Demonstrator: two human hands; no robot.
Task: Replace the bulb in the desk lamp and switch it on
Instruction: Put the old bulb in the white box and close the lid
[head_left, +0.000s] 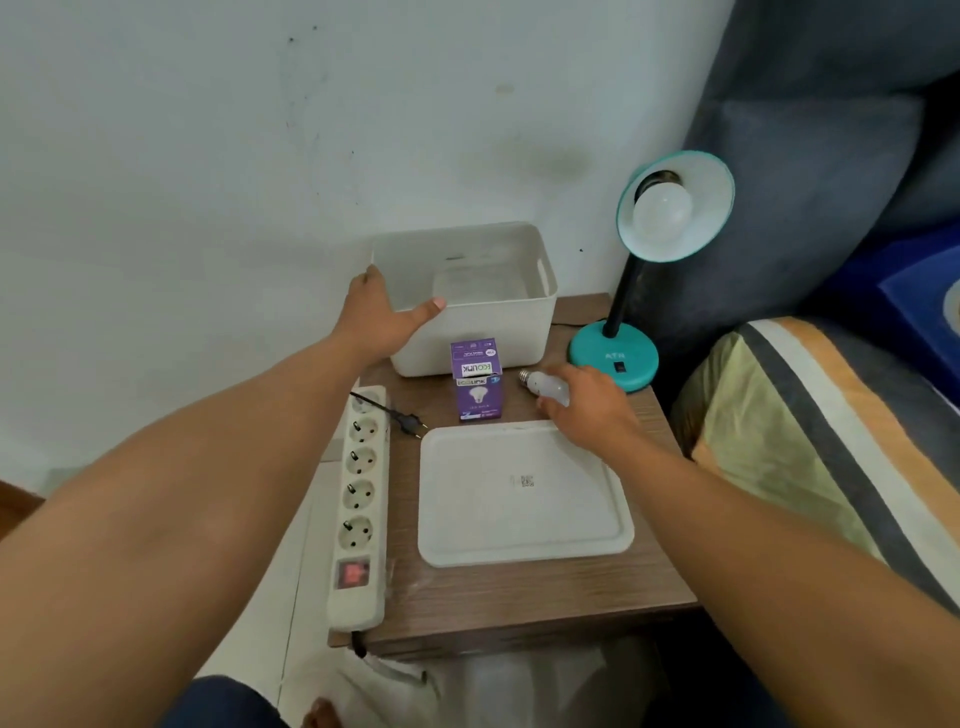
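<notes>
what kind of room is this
Probably a bedroom corner: a small wooden bedside table against a plain wall, a teal desk lamp on it, and striped bedding right beside it.

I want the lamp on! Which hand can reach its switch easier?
Right, probably: the right hand sits beside the lamp base, though it holds a bulb; the left hand holds the bin farther away.

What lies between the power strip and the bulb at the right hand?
In the head view, a loose black plug and the upright purple carton lie between strip and bulb.
</notes>
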